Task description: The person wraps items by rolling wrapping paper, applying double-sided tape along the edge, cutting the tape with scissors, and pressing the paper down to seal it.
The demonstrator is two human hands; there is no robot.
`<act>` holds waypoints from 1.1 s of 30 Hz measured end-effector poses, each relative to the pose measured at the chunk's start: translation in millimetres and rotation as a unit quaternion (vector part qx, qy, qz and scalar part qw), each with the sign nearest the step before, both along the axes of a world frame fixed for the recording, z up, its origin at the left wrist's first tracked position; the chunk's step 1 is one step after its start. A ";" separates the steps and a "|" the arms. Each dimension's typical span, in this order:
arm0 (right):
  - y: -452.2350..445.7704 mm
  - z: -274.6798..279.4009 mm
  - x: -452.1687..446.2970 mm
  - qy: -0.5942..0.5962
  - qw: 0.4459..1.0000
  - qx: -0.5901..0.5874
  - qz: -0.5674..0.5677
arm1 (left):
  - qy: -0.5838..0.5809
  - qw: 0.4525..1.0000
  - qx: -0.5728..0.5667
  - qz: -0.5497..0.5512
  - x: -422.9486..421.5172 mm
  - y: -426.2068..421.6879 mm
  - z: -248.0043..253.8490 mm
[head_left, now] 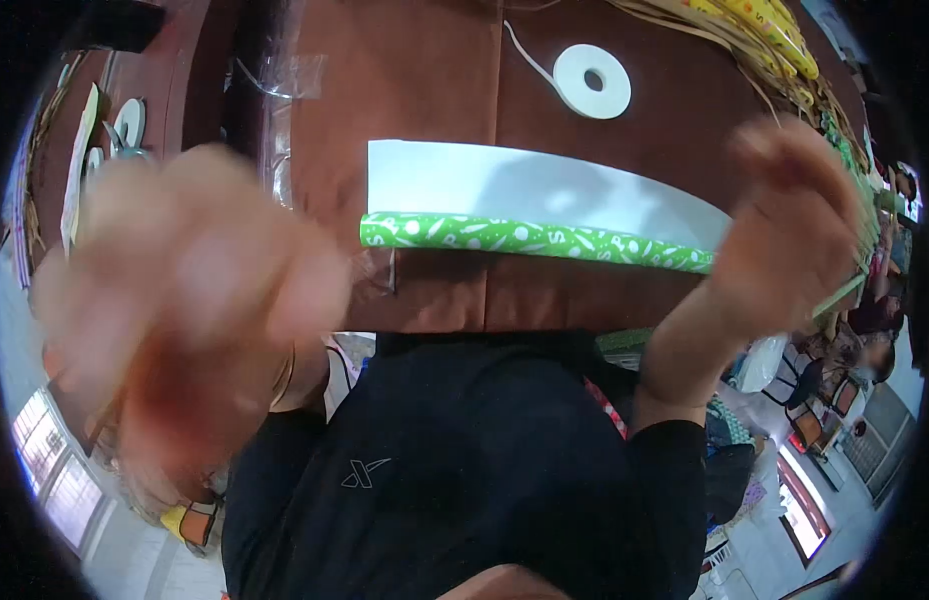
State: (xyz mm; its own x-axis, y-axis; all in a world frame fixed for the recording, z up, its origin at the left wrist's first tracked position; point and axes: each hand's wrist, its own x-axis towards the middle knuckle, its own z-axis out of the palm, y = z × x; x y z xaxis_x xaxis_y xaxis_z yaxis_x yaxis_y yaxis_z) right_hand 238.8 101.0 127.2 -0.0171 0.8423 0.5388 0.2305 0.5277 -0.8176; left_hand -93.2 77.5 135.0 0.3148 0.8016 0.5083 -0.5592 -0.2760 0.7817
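A strip of paper (435, 180) lies on the brown tabletop, its white side up. Along its near side runs a bright green band (525, 238) with white printing, apparently folded or rolled over. My right hand (790, 235) is at the strip's right end and covers it; motion blurs the fingers, and whether they touch the paper is unclear. Close to the camera on the left, my left hand (190, 290) is raised and heavily smeared, so its fingers and anything in them cannot be made out. A white roll of narrow tape (613, 82) lies beyond the strip, its loose end trailing left.
Clear plastic tape (300, 77) sticks to the table at the upper left. Past my left hand lies another white roll (131, 122). Yellow printed packets (770, 35) and brown strips (685, 22) sit at the upper right. Chairs (805, 425) and other people are farther off at right.
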 end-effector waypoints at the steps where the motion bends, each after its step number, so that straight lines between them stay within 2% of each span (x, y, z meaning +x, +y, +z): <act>1: 18.9 -21.6 -14.4 -0.034 0.998 -0.013 -0.045 | 0.205 0.951 0.099 0.209 9.2 6.3 -11.3; 2: 27.7 -35.3 -10.7 -0.176 0.980 -0.065 -0.058 | 0.209 0.945 0.008 0.251 32.9 5.3 -13.3; 3: 41.0 -58.3 -4.7 -0.242 0.969 -0.040 -0.038 | 0.214 0.937 -0.094 0.259 41.4 6.1 -17.9; 4: 46.2 -75.1 -6.1 -0.315 0.945 -0.069 -0.062 | 0.304 0.912 -0.127 0.245 39.7 8.3 -28.0; 5: 48.2 -86.9 -7.5 -0.381 0.918 -0.082 -0.073 | 0.328 0.905 -0.163 0.218 42.9 8.2 -36.6; 8: 53.3 -115.1 -5.3 -0.484 0.865 -0.101 -0.081 | 0.411 0.877 -0.120 0.218 44.4 8.1 -65.7; 14: 66.1 -129.0 -2.6 -0.465 0.881 -0.075 -0.055 | 0.441 0.859 -0.057 0.253 38.1 16.4 -80.8; 15: 65.6 -126.7 -2.1 -0.464 0.881 -0.074 -0.054 | 0.482 0.835 -0.009 0.264 39.3 26.4 -74.4; 17: 63.3 -114.8 -3.3 -0.367 0.925 -0.104 0.005 | 0.490 0.826 0.014 0.279 41.8 35.1 -70.2; 20: 48.2 -77.7 -13.7 -0.322 0.936 -0.128 0.069 | 0.513 0.811 0.045 0.279 35.4 42.1 -73.5; 22: 37.0 -57.5 -18.1 -0.300 0.934 -0.155 0.112 | 0.440 0.858 -0.107 0.243 33.9 41.2 -75.9; 24: 29.3 -46.3 -21.2 -0.276 0.939 -0.130 0.161 | 0.430 0.867 -0.126 0.217 28.2 39.6 -82.2; 26: 25.7 -38.4 -22.8 -0.258 0.937 -0.121 0.200 | 0.293 0.914 -0.262 0.098 23.3 35.8 -84.1; 27: 23.4 -36.3 -24.5 -0.250 0.932 -0.128 0.227 | 0.240 0.913 -0.321 0.078 23.3 32.1 -82.6; 28: 20.7 -35.3 -26.1 -0.243 0.926 -0.135 0.254 | 0.242 0.911 -0.323 0.082 19.1 30.6 -82.9; 30: 16.1 -34.5 -31.6 -0.235 0.924 -0.151 0.262 | 0.221 0.907 -0.358 0.011 9.0 28.3 -83.9; 33: 14.3 -34.3 -37.7 -0.256 0.907 -0.156 0.295 | 0.233 0.895 -0.380 0.031 7.6 20.8 -85.8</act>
State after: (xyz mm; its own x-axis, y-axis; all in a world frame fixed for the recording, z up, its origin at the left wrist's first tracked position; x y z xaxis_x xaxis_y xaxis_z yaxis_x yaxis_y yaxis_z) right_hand 201.1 115.3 92.9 -0.6945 0.7161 0.0695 0.3753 0.4430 -0.8142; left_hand -85.6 98.3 49.2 0.2945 0.8830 -0.3655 -0.1250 0.4147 0.9013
